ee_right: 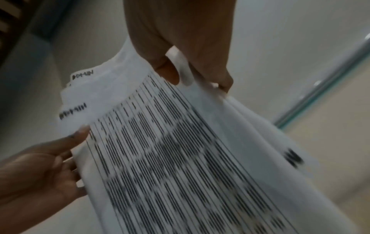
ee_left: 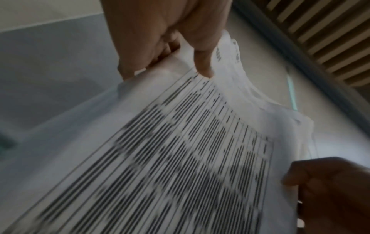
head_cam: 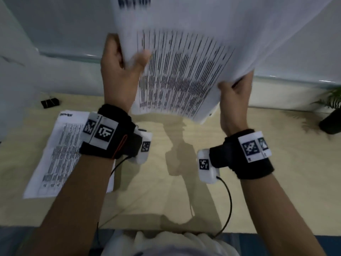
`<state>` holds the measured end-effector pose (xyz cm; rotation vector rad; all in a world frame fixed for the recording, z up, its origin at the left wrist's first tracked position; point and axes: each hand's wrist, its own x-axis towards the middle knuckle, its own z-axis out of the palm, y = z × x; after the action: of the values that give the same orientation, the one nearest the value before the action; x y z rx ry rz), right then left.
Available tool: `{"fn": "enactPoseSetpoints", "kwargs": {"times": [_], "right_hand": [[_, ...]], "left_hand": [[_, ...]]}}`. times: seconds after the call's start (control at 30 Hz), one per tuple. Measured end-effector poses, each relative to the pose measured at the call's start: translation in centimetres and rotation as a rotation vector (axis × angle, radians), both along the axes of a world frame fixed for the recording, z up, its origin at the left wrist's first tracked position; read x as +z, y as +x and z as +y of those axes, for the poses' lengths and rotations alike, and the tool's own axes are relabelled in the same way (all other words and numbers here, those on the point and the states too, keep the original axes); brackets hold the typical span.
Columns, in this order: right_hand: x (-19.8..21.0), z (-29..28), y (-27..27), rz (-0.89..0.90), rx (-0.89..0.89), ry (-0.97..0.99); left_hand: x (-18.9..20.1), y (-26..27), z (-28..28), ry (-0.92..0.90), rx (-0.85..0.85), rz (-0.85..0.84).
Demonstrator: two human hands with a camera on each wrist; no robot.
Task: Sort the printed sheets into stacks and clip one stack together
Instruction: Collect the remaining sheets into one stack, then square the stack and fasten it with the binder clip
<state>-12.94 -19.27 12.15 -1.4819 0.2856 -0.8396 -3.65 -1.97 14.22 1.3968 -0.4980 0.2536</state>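
A bundle of printed sheets [head_cam: 184, 71] with dense table text is held up in the air before me, blurred by motion. My left hand [head_cam: 120, 65] grips its left edge, thumb on the printed face. My right hand [head_cam: 234, 89] pinches the right edge, where the sheets fan apart. The left wrist view shows the printed sheets [ee_left: 180, 158] under the left hand [ee_left: 180, 52]; the right wrist view shows the printed sheets [ee_right: 180, 158] pinched by the right hand [ee_right: 192, 71]. One more printed sheet [head_cam: 60, 150] lies flat on the wooden table [head_cam: 276, 182]. A black binder clip [head_cam: 49, 102] sits at the table's far left.
A potted plant [head_cam: 332, 115] stands at the table's far right edge. A pale wall with a grey rail [head_cam: 73, 56] runs behind the table. Cables from the wrist cameras hang toward the table's near edge.
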Motion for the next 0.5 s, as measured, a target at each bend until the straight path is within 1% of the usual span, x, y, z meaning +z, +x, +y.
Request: {"fn": "enactPoseSetpoints", "kwargs": {"times": [0.07,0.13,0.23,0.27,0.33,0.4,0.43,0.5], "right_hand": [[-2.0,0.5,-0.3,0.061,-0.016,0.056],[-3.6,1.0,-0.4,0.167,-0.024,0.073],[-5.4,1.8,0.3,0.347,0.0,0.03],[-5.7,2.0,0.5,0.379,0.007,0.003],[-6.0,2.4,1.3,0.401,0.003,-0.04],[-5.7,2.8,2.1,0.378,-0.011,-0.048],[-5.5,3.2,2.5,0.351,-0.02,-0.031],[-5.0,4.2,3.2,0.265,-0.031,0.019]], "left_hand": [[-1.8,-0.1,0.3,-0.033,0.01,0.096],[-3.4,-0.4,0.3,-0.033,0.0,0.173],[-5.8,-0.7,0.3,-0.062,-0.077,0.309],[-6.7,-0.7,0.3,-0.025,-0.105,0.369],[-8.3,-0.7,0.5,0.12,-0.108,0.454],[-9.3,-0.5,0.9,0.23,-0.01,0.508],[-9.5,0.0,1.3,0.264,0.06,0.502],[-8.4,0.9,2.4,0.289,0.145,0.448]]}}
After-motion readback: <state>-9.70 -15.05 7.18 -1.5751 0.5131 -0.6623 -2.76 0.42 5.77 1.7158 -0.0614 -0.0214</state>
